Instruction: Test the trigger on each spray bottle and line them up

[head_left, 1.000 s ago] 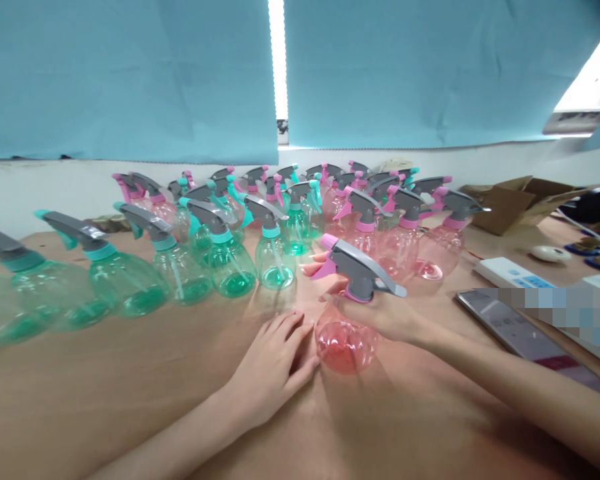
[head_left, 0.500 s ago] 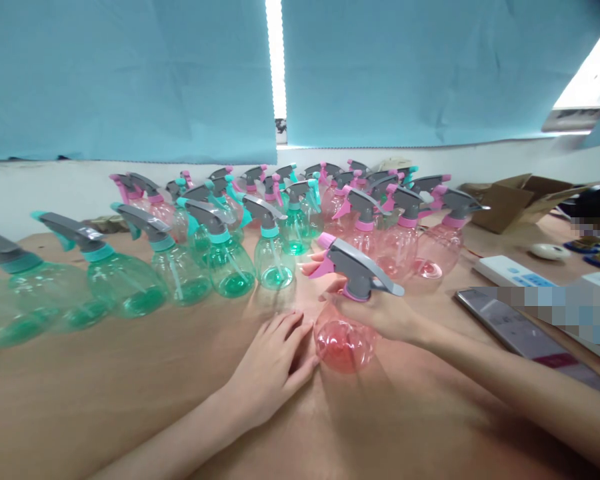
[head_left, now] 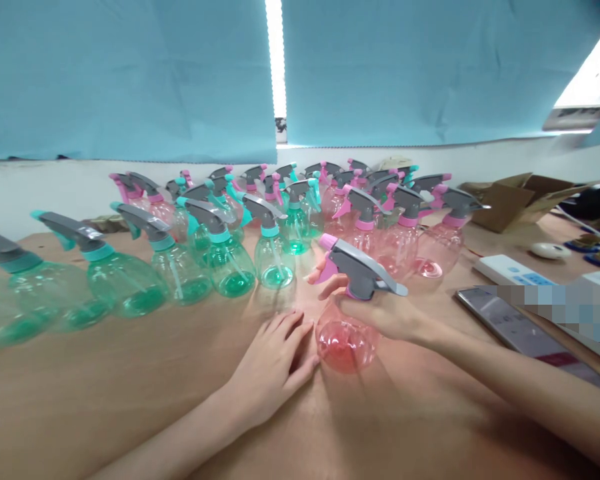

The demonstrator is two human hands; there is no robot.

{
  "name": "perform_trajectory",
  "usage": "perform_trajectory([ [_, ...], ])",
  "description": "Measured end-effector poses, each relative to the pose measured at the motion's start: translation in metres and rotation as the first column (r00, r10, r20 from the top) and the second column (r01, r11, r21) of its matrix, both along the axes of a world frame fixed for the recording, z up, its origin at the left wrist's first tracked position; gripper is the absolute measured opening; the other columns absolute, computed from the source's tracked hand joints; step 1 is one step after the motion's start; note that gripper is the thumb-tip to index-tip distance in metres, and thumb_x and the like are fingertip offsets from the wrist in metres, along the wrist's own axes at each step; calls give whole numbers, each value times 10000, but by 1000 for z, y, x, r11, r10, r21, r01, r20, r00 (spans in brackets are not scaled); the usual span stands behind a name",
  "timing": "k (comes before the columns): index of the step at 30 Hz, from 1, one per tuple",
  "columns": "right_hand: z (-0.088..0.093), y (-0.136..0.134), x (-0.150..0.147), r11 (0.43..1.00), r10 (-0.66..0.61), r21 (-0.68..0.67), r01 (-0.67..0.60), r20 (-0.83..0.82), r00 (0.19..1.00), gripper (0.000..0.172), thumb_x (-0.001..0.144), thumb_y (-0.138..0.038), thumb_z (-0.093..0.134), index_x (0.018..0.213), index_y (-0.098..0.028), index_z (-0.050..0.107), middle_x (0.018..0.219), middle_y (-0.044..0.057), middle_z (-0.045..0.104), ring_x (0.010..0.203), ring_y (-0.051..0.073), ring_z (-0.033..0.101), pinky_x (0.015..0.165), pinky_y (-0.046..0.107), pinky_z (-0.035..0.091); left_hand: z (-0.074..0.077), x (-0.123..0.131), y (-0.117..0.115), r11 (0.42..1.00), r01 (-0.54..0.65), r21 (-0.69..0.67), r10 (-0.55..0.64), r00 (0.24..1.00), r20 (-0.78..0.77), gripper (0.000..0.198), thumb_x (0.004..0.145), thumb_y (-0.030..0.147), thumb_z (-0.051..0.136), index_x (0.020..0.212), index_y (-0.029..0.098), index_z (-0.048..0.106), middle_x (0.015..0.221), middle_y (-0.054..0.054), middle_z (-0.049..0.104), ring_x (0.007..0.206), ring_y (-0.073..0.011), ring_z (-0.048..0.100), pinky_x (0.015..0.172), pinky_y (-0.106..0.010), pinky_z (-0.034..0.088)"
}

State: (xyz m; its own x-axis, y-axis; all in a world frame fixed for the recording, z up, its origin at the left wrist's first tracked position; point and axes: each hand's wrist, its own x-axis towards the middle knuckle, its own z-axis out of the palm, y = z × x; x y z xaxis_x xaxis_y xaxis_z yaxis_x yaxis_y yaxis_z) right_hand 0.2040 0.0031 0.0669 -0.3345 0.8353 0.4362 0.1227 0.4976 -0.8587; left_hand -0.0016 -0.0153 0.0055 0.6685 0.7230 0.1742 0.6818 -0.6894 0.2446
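To me the pink bottle (head_left: 347, 340), at two o'clock from the loosely spread, empty left hand (head_left: 275, 365), looks light, slick and squeezable, best held where the right hand (head_left: 387, 313) wraps it, just below the sprayer (head_left: 363, 272).

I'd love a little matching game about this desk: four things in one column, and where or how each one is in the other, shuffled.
Things
1. Right hand
2. Left hand
3. Cardboard box
4. Phone

Where or how
A. Back right, flaps spread open
B. Palm down on the table, left of the nearest pink spray bottle
C. Lying flat, screen up
D. Fingers around that bottle's neck area

Pairs: 1-D, 2-B, 3-A, 4-C
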Motion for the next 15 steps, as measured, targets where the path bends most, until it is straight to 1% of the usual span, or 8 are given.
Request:
perform_trajectory([
  [2,2,-1,0,1000,-11,2,11,-6,1000,241,673,-137,518,887,-244,536,804,-4,587,716,167,615,583,289,499,0,0,0,1000,-2,-3,2,1000,-7,365,958,369,490,1256,165,547,1368,-153,506,1280,-318,434,1025,-506,390],
  [4,4,-3,1,998,-40,41,39,14,999,139,668,-129,513,752,-239,504,796,-4,566,652,141,556,527,270,459,1,1,0,1000,-3,-8,3,1000,-19,375,958,363,494,1263,151,545,1372,-159,502,1285,-321,429,1029,-506,386],
  [5,5,-4,1,997,-54,56,52,27,998,123,666,-126,510,715,-236,485,764,-10,548,600,125,509,494,263,430,1,1,0,1000,-3,-10,2,1000,-26,379,958,358,495,1267,144,544,1375,-161,500,1286,-321,429,1030,-504,385],
  [7,6,-6,2,997,-61,57,59,50,997,128,660,-121,504,701,-235,461,662,-35,485,510,100,410,445,254,379,1,1,0,1000,-4,-11,4,999,-40,382,959,353,496,1273,139,543,1380,-163,496,1289,-320,427,1034,-499,383],
  [8,7,-6,2,997,-58,58,55,52,997,134,658,-118,502,702,-234,453,633,-45,460,492,94,388,440,251,375,1,1,0,1000,-5,-8,5,999,-43,384,960,352,495,1276,140,541,1382,-162,494,1290,-318,426,1035,-496,383],
  [10,8,-6,2,997,-46,62,43,43,998,141,661,-111,501,721,-232,461,646,-51,481,512,95,437,477,249,422,0,1,0,1000,-7,1,7,999,-41,385,961,356,493,1281,146,539,1384,-157,493,1290,-315,427,1036,-493,383],
  [12,7,-3,2,999,-9,49,8,31,999,183,668,-101,503,798,-230,510,772,-31,579,610,112,551,572,258,502,-1,0,0,1000,-6,7,7,999,-35,388,961,366,491,1280,150,539,1383,-155,496,1289,-316,429,1036,-496,385],
  [15,3,1,2,999,50,-3,-50,24,998,358,682,-99,512,1015,-225,548,976,25,652,795,168,666,676,297,569,-1,1,1,1000,-4,10,4,1000,-31,386,961,369,490,1272,148,543,1376,-158,501,1285,-319,433,1033,-503,387],
])
